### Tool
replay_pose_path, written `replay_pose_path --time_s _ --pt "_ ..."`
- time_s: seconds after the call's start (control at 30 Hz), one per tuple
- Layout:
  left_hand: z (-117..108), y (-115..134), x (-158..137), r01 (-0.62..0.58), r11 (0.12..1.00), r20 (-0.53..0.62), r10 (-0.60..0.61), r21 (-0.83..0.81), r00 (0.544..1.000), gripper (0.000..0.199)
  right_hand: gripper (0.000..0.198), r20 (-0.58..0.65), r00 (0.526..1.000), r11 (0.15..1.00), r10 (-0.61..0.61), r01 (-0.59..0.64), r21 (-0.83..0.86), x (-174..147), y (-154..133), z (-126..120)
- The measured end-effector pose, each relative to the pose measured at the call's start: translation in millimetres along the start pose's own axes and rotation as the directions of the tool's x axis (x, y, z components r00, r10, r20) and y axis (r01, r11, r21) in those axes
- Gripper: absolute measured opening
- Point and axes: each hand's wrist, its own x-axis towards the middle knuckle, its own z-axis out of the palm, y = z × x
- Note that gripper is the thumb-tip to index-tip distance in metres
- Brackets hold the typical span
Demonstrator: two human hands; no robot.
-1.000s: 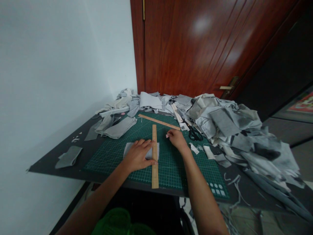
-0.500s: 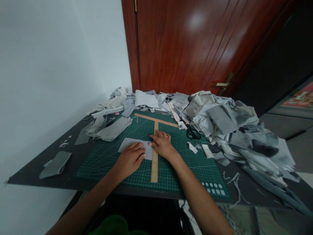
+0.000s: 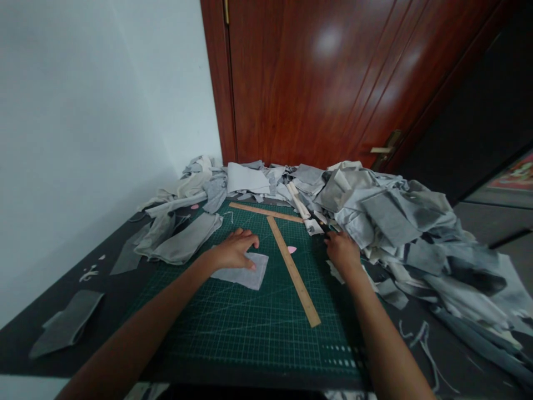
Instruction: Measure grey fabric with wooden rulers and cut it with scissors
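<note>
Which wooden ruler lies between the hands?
The nearer ruler, slanting between the left hand and right hand, a pink piece beside it. The far ruler lies beyond both hands, toward the far edge of the green mat.

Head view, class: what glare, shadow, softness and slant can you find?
All in the head view: pale glare on the door; faint shadow low on the wall; the door frame leans, perhaps from lens or tilt; the nearer ruler's markings are too soft to read.
</note>
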Motion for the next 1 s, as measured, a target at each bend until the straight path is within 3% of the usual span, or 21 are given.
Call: replay_pose_path --time_s 0.07,0.2,0.37,0.5,0.6,0.67,0.77,0.9,1.0 --pt "9 -2 -2 -0.025 0.997 -0.039 0.022 -0.076 0.999 0.028 0.033 0.023 1.000 1.000 -0.012 0.012 -0.018 1 1 2" --pt "24 1 -12 0.019 0.992 -0.127 -0.035 -0.124 0.991 0.017 0.044 0.094 0.995 0.998 -0.041 0.044 -0.034 4 4 5" --pt "27 8 -17 0.049 0.992 -0.133 -0.064 -0.114 0.989 0.029 0.039 0.133 0.989 0.997 -0.072 0.068 0.034 4 15 8" --pt "26 11 -17 -0.023 0.997 -0.222 0.005 -0.079 0.975 0.041 0.043 0.128 0.989 0.984 -0.072 0.050 0.170 1 18 15" --pt "25 12 -17 -0.118 0.991 -0.243 0.101 -0.056 0.965 0.032 0.048 0.125 0.992 0.948 0.000 -0.040 0.315 5 18 18" --pt "25 12 -18 -0.206 0.975 -0.166 0.189 -0.088 0.968 0.023 0.052 0.167 0.979 0.839 0.118 -0.189 0.511 10 21 16" --pt "23 11 -19 -0.253 0.954 -0.082 0.243 -0.158 0.967 0.029 0.053 0.307 0.924 0.522 0.227 -0.382 0.763 15 30 7" --pt "19 11 -21 -0.232 0.958 -0.044 0.228 -0.169 0.973 0.046 0.028 0.403 0.906 0.251 0.127 -0.423 0.871 13 26 -8" --pt "18 11 -22 -0.239 0.959 -0.030 0.237 -0.151 0.971 0.049 0.005 0.410 0.912 0.037 0.028 -0.410 0.911 7 -1 -16"
